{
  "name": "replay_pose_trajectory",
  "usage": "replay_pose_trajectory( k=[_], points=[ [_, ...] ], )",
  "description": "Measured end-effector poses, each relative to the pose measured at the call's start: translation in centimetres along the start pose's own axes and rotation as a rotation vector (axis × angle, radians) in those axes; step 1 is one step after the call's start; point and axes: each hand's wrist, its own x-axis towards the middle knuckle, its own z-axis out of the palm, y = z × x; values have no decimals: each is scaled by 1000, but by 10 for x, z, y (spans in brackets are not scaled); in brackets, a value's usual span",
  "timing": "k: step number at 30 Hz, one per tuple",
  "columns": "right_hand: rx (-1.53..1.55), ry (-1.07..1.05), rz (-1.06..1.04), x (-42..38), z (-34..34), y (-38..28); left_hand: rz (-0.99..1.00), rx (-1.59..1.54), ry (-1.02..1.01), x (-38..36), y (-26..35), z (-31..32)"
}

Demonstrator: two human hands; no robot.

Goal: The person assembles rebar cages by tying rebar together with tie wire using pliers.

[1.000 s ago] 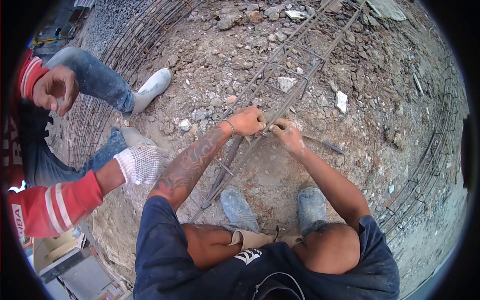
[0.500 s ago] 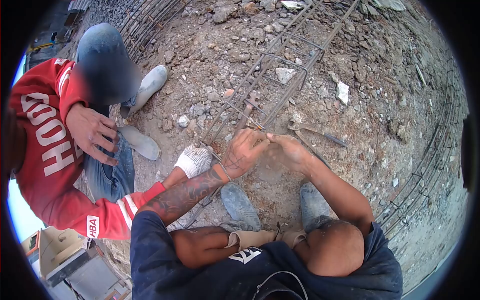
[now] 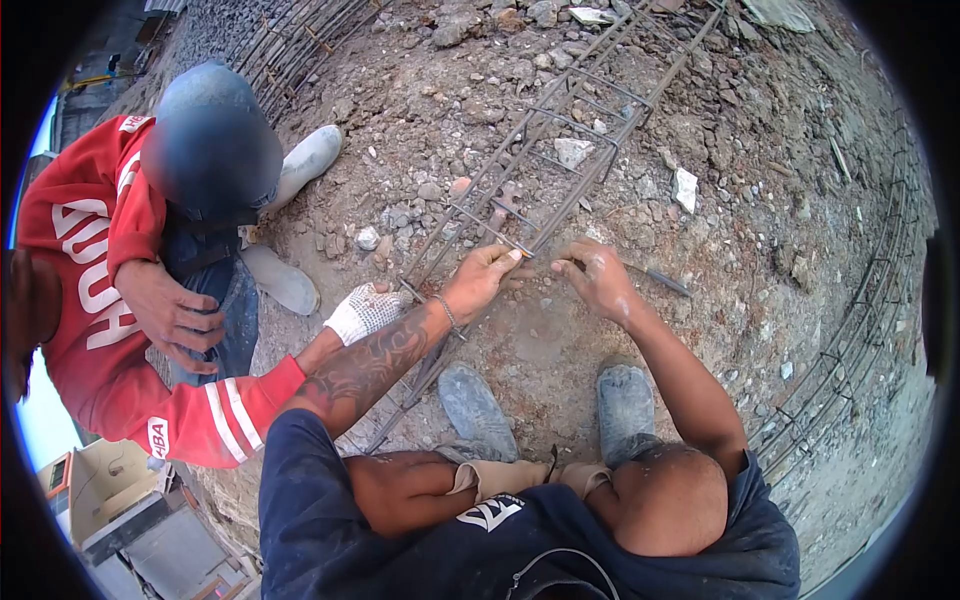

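A long rebar cage (image 3: 570, 165) of thin bars and square stirrups runs diagonally over the ground. My left hand (image 3: 480, 284) is closed on its near part, thumb and forefinger pinching at a stirrup corner. Just to the right, my right hand (image 3: 600, 282) hangs apart from the cage with its fingers curled in; what they hold, if anything, is hidden. Behind that hand lies a pair of pincers, of which mainly one dark handle (image 3: 668, 283) shows. A co-worker's white-gloved hand (image 3: 365, 312) is at the cage left of my left hand.
The co-worker in a red hoodie (image 3: 100, 260) crouches at the left, the other hand (image 3: 170, 310) bare. More rebar cages (image 3: 850, 350) lie at the right, and bundled bars (image 3: 300, 45) at the top left. Stones and a pale broken chunk (image 3: 684, 190) dot the rough ground.
My right hand has left the stirrup corner and moved right, over the pincers. My left hand stays at the cage. The co-worker's gloved hand and body have shifted slightly left.
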Motion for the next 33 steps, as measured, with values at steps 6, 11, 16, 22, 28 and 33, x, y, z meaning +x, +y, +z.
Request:
replay_pose_trajectory(
  k=[6,11,16,22,28,33],
  points=[
    [-109,272,-66,-1,40,28,-30,60,-16,4,-1,0],
    [238,164,268,-6,65,17,-5,45,-9,4,-7,-3],
    [75,334,39,-7,74,22,159,280,51,8,-12,-5],
    [107,492,-29,-18,72,1,242,486,104,6,-6,-2],
    [203,382,109,-7,95,-5,216,485,64,4,2,-3],
    [842,134,463,12,99,-3,309,497,5,4,2,-12]
  ],
)
